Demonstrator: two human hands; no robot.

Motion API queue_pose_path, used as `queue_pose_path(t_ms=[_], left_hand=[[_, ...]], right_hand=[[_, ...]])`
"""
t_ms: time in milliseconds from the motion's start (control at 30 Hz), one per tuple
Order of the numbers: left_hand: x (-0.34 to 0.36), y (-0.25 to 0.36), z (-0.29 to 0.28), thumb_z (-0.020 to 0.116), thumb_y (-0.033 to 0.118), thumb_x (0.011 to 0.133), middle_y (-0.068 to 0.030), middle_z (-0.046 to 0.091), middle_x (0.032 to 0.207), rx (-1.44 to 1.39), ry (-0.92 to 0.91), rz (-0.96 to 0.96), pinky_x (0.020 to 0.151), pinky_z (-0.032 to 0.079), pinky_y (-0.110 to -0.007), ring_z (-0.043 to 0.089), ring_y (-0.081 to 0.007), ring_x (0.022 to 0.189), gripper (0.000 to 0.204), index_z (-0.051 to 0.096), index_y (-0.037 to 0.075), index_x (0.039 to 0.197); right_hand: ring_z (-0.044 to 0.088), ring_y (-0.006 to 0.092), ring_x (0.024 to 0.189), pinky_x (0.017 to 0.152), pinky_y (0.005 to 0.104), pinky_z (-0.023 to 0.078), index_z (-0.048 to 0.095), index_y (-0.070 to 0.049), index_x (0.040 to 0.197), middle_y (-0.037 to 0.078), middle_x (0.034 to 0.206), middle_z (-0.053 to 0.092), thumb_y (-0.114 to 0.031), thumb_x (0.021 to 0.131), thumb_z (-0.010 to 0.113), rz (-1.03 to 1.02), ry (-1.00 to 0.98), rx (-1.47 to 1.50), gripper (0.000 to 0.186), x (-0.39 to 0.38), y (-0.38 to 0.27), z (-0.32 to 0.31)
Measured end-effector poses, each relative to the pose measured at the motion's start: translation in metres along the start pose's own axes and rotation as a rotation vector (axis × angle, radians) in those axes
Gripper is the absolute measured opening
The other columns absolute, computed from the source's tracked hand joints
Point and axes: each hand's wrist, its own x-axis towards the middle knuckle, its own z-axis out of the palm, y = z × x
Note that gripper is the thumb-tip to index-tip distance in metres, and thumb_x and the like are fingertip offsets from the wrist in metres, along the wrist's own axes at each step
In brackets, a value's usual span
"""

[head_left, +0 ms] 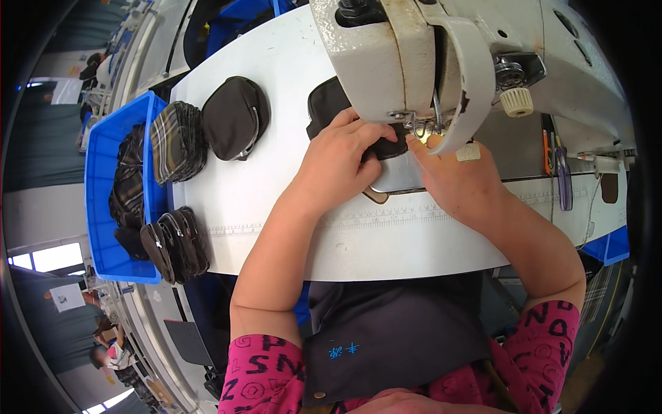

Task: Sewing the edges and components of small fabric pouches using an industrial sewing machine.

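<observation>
Here in the head view, the left hand lies over a dark fabric piece that sits on the bed of the white sewing machine, its near end right beside the needle area! Fingers bent onto the cloth, but pinching or merely pressing, I cannot tell. Across from it, the right hand has its fingertips near the presser foot, partly hidden by the machine's curved guard; its grip cannot be made out either. Out left on the white table, a dark zippered pouch, beside it a plaid fabric stack, then small zippered pouches against the blue bin
</observation>
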Motion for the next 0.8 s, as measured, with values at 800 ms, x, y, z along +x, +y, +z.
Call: queue_pose_path(t_ms=[800], left_hand=[[-0.008,0.008,-0.01,0.081,0.009,0.08,-0.0051,0.069,0.114,0.016,0.099,0.029,0.086,0.057,-0.042,0.065,-0.0306,0.107,0.031,0.061,0.01,0.103]], right_hand=[[0.065,0.0177,0.074,0.058,0.0329,0.049,0.072,-0.013,0.116,-0.002,0.091,0.061,-0.016,0.075,0.079,-0.144,0.196,0.082,0.041,0.003,-0.002,-0.007]])
